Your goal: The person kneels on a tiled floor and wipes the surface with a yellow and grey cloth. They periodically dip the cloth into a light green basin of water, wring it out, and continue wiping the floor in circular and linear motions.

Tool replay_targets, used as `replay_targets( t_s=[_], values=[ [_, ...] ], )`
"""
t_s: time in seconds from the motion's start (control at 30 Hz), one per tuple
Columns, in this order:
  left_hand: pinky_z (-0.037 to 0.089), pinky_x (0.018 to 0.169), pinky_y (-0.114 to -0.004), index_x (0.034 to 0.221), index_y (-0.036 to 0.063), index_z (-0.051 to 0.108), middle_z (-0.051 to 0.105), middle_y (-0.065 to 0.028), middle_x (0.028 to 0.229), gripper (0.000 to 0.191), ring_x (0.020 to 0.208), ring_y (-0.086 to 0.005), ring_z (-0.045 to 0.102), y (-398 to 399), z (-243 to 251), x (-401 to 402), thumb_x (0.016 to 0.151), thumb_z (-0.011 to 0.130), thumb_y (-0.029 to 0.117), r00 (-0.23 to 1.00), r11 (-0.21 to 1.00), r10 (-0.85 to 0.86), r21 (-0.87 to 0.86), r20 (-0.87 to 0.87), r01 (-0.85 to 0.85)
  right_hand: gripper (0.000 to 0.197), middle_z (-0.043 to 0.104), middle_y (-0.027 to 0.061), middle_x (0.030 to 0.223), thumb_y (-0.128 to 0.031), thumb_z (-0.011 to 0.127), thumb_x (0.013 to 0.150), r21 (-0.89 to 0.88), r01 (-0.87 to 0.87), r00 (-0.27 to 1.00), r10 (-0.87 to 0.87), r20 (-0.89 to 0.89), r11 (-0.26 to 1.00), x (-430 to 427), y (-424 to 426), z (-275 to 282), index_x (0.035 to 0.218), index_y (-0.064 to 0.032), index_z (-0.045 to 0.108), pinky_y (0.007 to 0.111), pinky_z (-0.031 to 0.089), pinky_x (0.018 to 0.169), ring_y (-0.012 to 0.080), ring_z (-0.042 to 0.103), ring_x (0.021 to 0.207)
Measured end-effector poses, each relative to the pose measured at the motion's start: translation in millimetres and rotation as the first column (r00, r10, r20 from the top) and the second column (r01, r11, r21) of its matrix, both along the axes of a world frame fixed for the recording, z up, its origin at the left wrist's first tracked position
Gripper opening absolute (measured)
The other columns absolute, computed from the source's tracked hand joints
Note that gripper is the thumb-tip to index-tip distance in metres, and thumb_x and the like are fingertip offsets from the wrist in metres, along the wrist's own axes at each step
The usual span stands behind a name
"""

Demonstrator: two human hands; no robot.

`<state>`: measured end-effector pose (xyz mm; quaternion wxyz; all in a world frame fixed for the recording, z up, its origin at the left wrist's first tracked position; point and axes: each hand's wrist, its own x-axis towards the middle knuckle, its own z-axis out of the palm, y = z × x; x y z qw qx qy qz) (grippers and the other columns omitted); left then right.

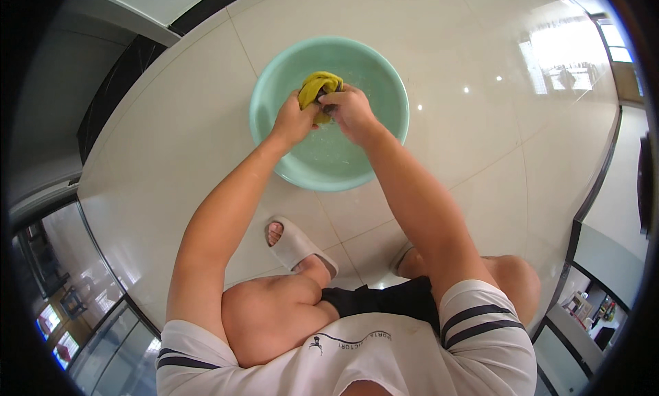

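A bunched yellow cloth (320, 84) with dark patches is gripped between my two hands, above the inside of a round mint-green plastic basin (329, 182). My left hand (294, 119) clasps its left side, and my right hand (352, 110) pinches the dark part on the right. Some of the fingers are hidden behind the cloth. Shallow water (329, 151) with small bubbles or specks lies in the basin, which rests on the floor in front of my feet.
Glossy beige floor tiles (463, 154) surround the basin. My slippered left foot (304, 246) is close to the basin's near side; the right slipper (404, 257) is partly hidden by my arm. A shelf with small items (592, 308) stands at the far right.
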<state>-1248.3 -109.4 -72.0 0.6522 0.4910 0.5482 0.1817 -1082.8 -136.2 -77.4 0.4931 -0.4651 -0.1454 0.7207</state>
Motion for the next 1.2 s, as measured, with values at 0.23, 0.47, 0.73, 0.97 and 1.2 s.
replay_targets(
  t_s=[0.23,0.47,0.73,0.97,1.2],
  values=[
    [0.051,0.104,-0.044,0.137,-0.0010,0.052,0.060,-0.0229,0.131,0.057,0.121,-0.0372,0.061,-16,1,0,0.084,0.068,0.012,0.932,0.783,-0.193,0.524,-0.308,0.335,0.039,0.067,0.0037,0.110,-0.037,0.077,0.095,-0.139,-0.070,0.991,0.054,-0.120,0.988,-26,-11,4,0.118,-0.0082,0.065,0.034,0.053,0.084,0.0173,0.064,0.101],
    [0.053,0.106,-0.044,0.147,0.0159,0.052,0.052,-0.0112,0.145,0.081,0.131,-0.0354,0.055,14,22,-28,0.073,0.083,0.005,0.832,0.492,-0.266,0.674,-0.486,0.551,0.018,0.057,0.0005,0.082,-0.012,0.079,0.087,-0.306,-0.455,0.890,0.422,-0.173,0.836,23,7,6,0.092,-0.0112,0.061,0.027,0.041,0.059,0.0108,0.052,0.069],
    [0.060,0.077,-0.044,0.115,0.0120,0.067,0.073,-0.0067,0.113,0.050,0.098,-0.0312,0.071,35,32,3,0.070,0.089,0.018,0.671,0.403,-0.367,0.540,-0.644,0.739,0.016,0.056,0.0018,0.071,-0.016,0.077,0.085,-0.489,-0.756,0.290,0.893,0.345,0.435,20,44,71,0.078,-0.0124,0.063,0.031,0.038,0.054,0.0142,0.053,0.064],
    [0.056,0.067,-0.044,0.082,0.0048,0.070,0.073,-0.0151,0.079,0.023,0.075,-0.0356,0.070,33,37,37,0.069,0.081,0.020,0.454,0.525,-0.453,0.182,-0.767,0.832,0.010,0.075,0.0096,0.090,-0.013,0.067,0.081,-0.685,-0.662,-0.495,0.508,0.705,0.306,15,37,57,0.088,-0.0100,0.074,0.040,0.057,0.069,0.0265,0.072,0.079],
    [0.057,0.072,-0.045,0.080,-0.0021,0.072,0.074,-0.0225,0.085,0.019,0.081,-0.0389,0.071,35,8,26,0.073,0.071,0.015,0.576,0.597,-0.693,0.103,-0.433,0.796,0.020,0.078,0.0081,0.098,-0.013,0.063,0.082,-0.550,-0.736,-0.517,0.197,0.833,0.394,19,10,32,0.097,-0.0116,0.075,0.044,0.060,0.072,0.0327,0.074,0.080]
  ],
)
